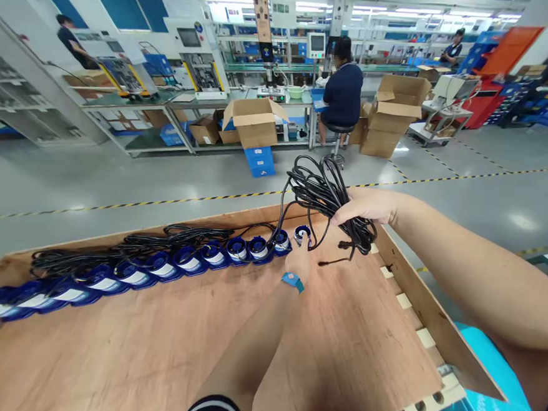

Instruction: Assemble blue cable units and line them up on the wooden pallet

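My left hand (300,257), with a blue band at its wrist, reaches to the far side of a wooden crate (265,330). Its fingers are closed on a blue round housing (302,232) with a white label; the grip is partly hidden. Raised above the crate's far right corner, my right hand (365,205) is wrapped round a coiled bundle of black cable (320,187). A plug end (329,261) dangles below the bundle. Left of my left hand, several like blue housings (190,261) stand in a row, their black cables (173,236) heaped behind them along the far wall.
Low wooden walls and slatted blocks (403,300) edge the crate. Outside its right side is a bright blue plastic bag or cover (491,377). Across the floor a person (344,88) sits at a workbench near open cardboard boxes (254,123). Another person (74,41) stands far left.
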A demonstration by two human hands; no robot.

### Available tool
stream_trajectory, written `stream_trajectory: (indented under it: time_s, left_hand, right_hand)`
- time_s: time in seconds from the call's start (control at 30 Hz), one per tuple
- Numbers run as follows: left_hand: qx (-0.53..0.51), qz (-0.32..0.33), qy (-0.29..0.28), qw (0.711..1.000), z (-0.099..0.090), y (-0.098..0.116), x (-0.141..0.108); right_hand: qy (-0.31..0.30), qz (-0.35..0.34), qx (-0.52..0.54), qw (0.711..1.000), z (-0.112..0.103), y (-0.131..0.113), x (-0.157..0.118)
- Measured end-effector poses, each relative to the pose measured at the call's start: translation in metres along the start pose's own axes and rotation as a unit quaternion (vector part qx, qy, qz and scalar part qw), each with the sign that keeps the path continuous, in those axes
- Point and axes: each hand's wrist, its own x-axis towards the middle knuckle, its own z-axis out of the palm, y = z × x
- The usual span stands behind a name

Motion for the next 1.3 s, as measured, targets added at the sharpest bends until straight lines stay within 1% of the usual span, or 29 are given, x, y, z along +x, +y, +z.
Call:
stream_trajectory:
  time_s: [0.07, 0.13, 0.17, 0.2, 0.23, 0.3, 0.37, 0.43, 0.47, 0.53, 0.57, 0.6, 0.63, 0.67, 0.7, 0.73, 0.77, 0.83, 0.87, 0.9, 0.97, 1.03, 1.1, 1.17, 1.2, 1.23, 1.3]
  left_hand:
    - [0.025, -0.027, 0.006, 0.999, 0.005, 0.005, 0.011]
    - [0.040, -0.051, 0.009, 0.998, 0.011, 0.011, 0.020]
    - [0.035, -0.060, 0.014, 0.997, 0.014, 0.015, 0.024]
    - [0.023, -0.066, 0.020, 0.997, 0.017, 0.018, 0.027]
    - [0.009, -0.072, 0.027, 0.997, 0.020, 0.021, 0.029]
    - [-0.024, -0.081, 0.045, 0.995, 0.025, 0.024, 0.025]
    - [-0.070, -0.052, 0.067, 0.994, 0.026, 0.016, 0.008]
    - [-0.110, 0.015, 0.077, 0.991, 0.019, -0.006, -0.020]
    - [-0.123, 0.055, 0.078, 0.988, 0.011, -0.023, -0.037]
    - [-0.082, 0.112, 0.077, 0.987, -0.013, -0.066, -0.065]
    - [-0.050, 0.134, 0.106, 0.984, -0.028, -0.089, -0.073]
    - [-0.015, 0.147, 0.157, 0.977, -0.044, -0.111, -0.076]
    - [0.025, 0.150, 0.209, 0.966, -0.061, -0.130, -0.073]
    - [0.073, 0.155, 0.240, 0.956, -0.076, -0.146, -0.065]
    - [0.117, 0.150, 0.245, 0.951, -0.088, -0.158, -0.053]
    - [0.152, 0.139, 0.228, 0.951, -0.097, -0.166, -0.039]
    - [0.182, 0.121, 0.199, 0.955, -0.102, -0.169, -0.025]
    - [0.224, 0.065, 0.148, 0.961, -0.104, -0.166, -0.001]
    - [0.240, 0.037, 0.139, 0.960, -0.101, -0.162, 0.006]
    - [0.252, 0.015, 0.142, 0.957, -0.097, -0.157, 0.011]
    - [0.270, -0.006, 0.169, 0.948, -0.089, -0.150, 0.012]
    - [0.277, -0.005, 0.189, 0.942, -0.084, -0.149, 0.008]
    - [0.275, 0.007, 0.193, 0.942, -0.084, -0.154, 0.003]
    - [0.268, 0.026, 0.188, 0.945, -0.087, -0.162, 0.002]
    - [0.262, 0.035, 0.187, 0.946, -0.088, -0.165, 0.002]
    - [0.256, 0.041, 0.190, 0.947, -0.090, -0.167, 0.002]
    - [0.237, 0.046, 0.218, 0.946, -0.091, -0.164, 0.001]
  right_hand:
    - [-0.008, -0.010, -0.038, 0.999, -0.009, -0.005, 0.012]
    - [-0.009, -0.047, -0.114, 0.992, -0.015, -0.013, 0.026]
    - [0.000, -0.069, -0.171, 0.983, -0.016, -0.017, 0.035]
    - [0.018, -0.088, -0.239, 0.967, -0.016, -0.021, 0.045]
    - [0.046, -0.103, -0.313, 0.943, -0.015, -0.024, 0.055]
    - [0.109, -0.125, -0.450, 0.878, -0.009, -0.026, 0.079]
    - [0.156, -0.130, -0.543, 0.815, -0.002, -0.021, 0.103]
    - [0.172, -0.128, -0.597, 0.773, 0.002, -0.012, 0.124]
    - [0.174, -0.129, -0.615, 0.758, 0.002, -0.007, 0.134]
    - [0.172, -0.144, -0.645, 0.731, -0.003, 0.004, 0.150]
    - [0.169, -0.159, -0.658, 0.717, -0.006, 0.008, 0.156]
    - [0.165, -0.174, -0.668, 0.704, -0.009, 0.011, 0.162]
    - [0.161, -0.188, -0.676, 0.694, -0.011, 0.013, 0.168]
    - [0.158, -0.198, -0.681, 0.687, -0.012, 0.014, 0.173]
    - [0.152, -0.203, -0.684, 0.684, -0.011, 0.014, 0.178]
    - [0.142, -0.206, -0.684, 0.685, -0.009, 0.013, 0.184]
    - [0.129, -0.207, -0.683, 0.689, -0.004, 0.012, 0.191]
    - [0.092, -0.209, -0.679, 0.698, 0.009, 0.012, 0.206]
    - [0.074, -0.212, -0.676, 0.702, 0.016, 0.013, 0.213]
    - [0.059, -0.214, -0.672, 0.706, 0.024, 0.014, 0.221]
    - [0.033, -0.211, -0.658, 0.722, 0.038, 0.017, 0.236]
    - [0.003, -0.202, -0.633, 0.747, 0.049, 0.022, 0.249]
    - [-0.044, -0.177, -0.605, 0.775, 0.058, 0.027, 0.260]
    - [-0.082, -0.126, -0.589, 0.794, 0.063, 0.034, 0.268]
    - [-0.087, -0.094, -0.586, 0.800, 0.063, 0.038, 0.271]
    - [-0.078, -0.066, -0.583, 0.806, 0.062, 0.043, 0.273]
    - [-0.025, -0.038, -0.566, 0.823, 0.054, 0.056, 0.271]
